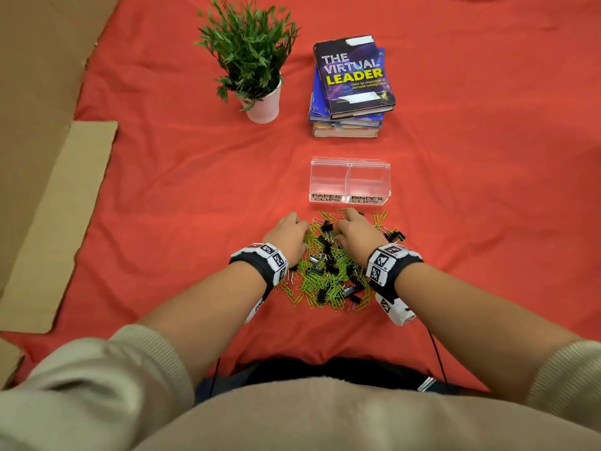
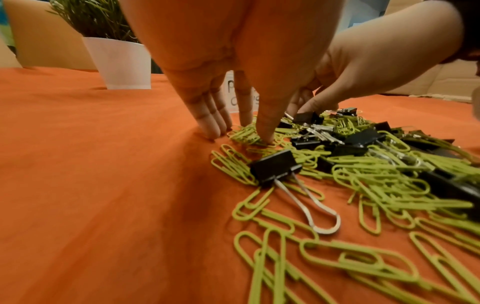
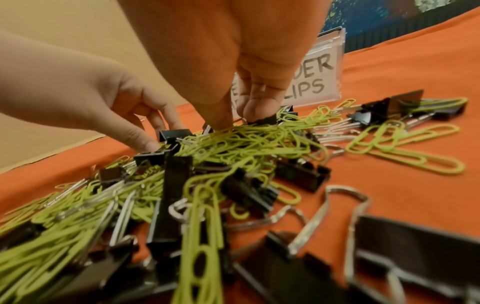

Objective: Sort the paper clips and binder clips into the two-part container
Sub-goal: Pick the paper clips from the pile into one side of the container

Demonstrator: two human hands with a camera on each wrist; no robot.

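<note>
Bright even light, soft shadows, wrist views blurred, warped at edges

"PAPER CLIPS" and "BINDER CLIPS" labels on the clear container (image 1: 349,177); "THE VIRTUAL LEADER" on the top book (image 1: 353,76).

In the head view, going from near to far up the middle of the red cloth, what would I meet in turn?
Pile of clips → right hand reaching into the pile's far part → clear two-part container, still empty → stack of books.
</note>
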